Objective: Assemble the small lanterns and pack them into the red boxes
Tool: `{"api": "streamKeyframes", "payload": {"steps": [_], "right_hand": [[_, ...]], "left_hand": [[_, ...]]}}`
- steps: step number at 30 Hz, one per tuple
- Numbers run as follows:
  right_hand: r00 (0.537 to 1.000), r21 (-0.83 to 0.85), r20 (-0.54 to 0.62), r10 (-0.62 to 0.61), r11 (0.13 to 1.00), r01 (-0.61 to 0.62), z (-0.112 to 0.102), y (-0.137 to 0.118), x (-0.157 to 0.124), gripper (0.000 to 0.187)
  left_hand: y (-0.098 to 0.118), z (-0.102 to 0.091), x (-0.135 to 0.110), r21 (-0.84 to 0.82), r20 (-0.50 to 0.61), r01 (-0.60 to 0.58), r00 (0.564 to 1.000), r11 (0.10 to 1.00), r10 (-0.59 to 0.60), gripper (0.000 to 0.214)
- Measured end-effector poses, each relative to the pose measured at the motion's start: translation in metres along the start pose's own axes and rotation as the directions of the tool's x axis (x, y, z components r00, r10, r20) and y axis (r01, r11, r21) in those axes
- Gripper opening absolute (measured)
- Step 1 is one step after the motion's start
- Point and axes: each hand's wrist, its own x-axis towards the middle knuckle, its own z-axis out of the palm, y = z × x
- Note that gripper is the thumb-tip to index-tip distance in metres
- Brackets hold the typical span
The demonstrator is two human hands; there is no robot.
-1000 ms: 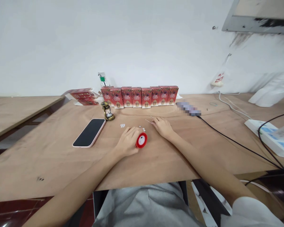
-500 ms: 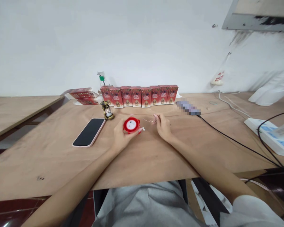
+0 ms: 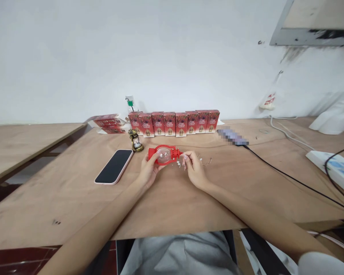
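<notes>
My left hand (image 3: 149,168) is wrapped round the base end of a small red lantern (image 3: 166,154) with a clear bulb-shaped body. The lantern lies sideways, its narrow top towards the right. At that top my right hand (image 3: 194,168) has thumb and fingers pinched together on the red tip; any tiny part between them is too small to make out. Small white pieces (image 3: 178,163) are on the table below the lantern's top. Thin bent wire (image 3: 208,162) rests just right of my right hand.
A bronze-coloured lantern (image 3: 135,141) stands behind a pink-edged phone (image 3: 114,167) on the left. Several red boxes (image 3: 170,124) line the back. Another device (image 3: 232,136) trails a black cable rightwards to a white power strip (image 3: 332,164).
The red lantern has turned from its white underside facing me to lying sideways. My right hand has left the bent wire it held and now pinches the lantern's top.
</notes>
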Motion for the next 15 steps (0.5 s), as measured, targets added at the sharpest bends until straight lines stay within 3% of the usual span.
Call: {"api": "streamKeyframes", "payload": {"steps": [15], "right_hand": [[0.993, -0.153, -0.093, -0.069, 0.987, 0.054, -0.007, 0.013, 0.011, 0.019]], "left_hand": [[0.008, 0.002, -0.004, -0.055, -0.008, 0.130, 0.991, 0.990, -0.130, 0.019]]}}
